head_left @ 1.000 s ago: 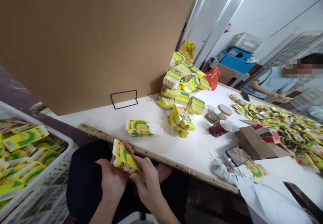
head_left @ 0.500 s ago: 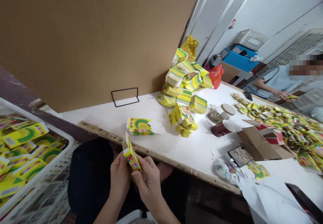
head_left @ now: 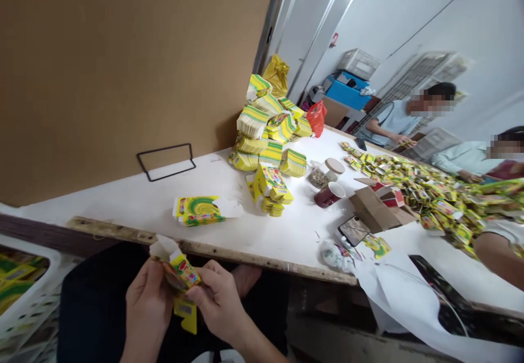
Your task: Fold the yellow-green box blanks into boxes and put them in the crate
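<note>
Between my two hands, over my lap, is a small yellow cardboard box (head_left: pixel 186 273) with its white end flaps raised. My left hand (head_left: pixel 149 297) is closed on its left side, and some brownish thing shows beside those fingers, too unclear to name. The fingers and thumb of my right hand (head_left: pixel 219 297) pinch the box's right edge. A yellow flap with a barcode hangs below it. Beyond my hands, a flattened-looking yellow box (head_left: pixel 199 210) lies on the table with its white flap pointing right.
Stacks of flat yellow cartons (head_left: pixel 266 128) stand by the large cardboard sheet (head_left: pixel 123 63). A maroon mug (head_left: pixel 325 196), a lidded jar (head_left: pixel 318 177), a phone (head_left: pixel 353 231) and an open carton (head_left: pixel 374 210) sit rightward. Co-workers sit behind a heap of boxes (head_left: pixel 426 188). A white crate (head_left: pixel 33 275) is at left.
The view has swung right, bringing more co-workers into sight. The box in my hands has turned and its flaps now spread open, with the barcode flap showing below.
</note>
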`<action>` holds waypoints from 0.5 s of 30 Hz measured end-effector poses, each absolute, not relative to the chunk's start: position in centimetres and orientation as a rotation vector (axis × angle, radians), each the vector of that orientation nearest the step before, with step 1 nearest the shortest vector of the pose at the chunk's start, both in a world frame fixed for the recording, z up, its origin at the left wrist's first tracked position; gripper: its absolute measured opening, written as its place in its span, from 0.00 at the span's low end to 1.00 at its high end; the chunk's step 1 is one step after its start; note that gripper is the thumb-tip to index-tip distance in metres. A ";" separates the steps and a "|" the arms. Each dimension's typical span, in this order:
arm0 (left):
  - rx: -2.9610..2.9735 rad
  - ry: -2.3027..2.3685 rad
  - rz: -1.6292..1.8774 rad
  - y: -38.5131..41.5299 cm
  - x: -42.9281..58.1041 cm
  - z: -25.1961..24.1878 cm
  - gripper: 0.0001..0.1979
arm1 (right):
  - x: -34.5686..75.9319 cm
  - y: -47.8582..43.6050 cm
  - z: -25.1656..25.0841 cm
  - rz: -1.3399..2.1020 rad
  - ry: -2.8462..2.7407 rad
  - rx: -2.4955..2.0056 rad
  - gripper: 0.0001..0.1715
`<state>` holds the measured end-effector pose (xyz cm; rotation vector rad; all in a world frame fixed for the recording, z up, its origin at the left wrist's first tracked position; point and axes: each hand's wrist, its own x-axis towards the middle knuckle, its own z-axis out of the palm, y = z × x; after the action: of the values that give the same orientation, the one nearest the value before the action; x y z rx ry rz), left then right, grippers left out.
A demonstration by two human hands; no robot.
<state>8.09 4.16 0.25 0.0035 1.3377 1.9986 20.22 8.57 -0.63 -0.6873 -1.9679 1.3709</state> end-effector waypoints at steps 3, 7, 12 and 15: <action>-0.034 1.348 2.024 4.1 8.4 0.8 0.30 | 20.1 8.0 -0.9 1.323 -1.937 -0.694 0.24; -0.080 1.311 2.040 4.2 9.1 0.9 0.29 | 20.2 7.7 -0.6 1.222 -1.912 -0.707 0.23; -0.116 1.253 1.917 4.3 10.2 -0.5 0.32 | 20.3 8.5 0.5 1.156 -1.810 -0.749 0.27; -0.070 1.326 1.894 3.9 10.7 -1.1 0.33 | 20.1 8.6 0.7 1.098 -1.791 -0.784 0.29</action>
<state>10.74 3.90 -1.06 -0.0703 1.3262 1.8943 20.11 8.62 0.70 -0.7837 -1.7915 1.0979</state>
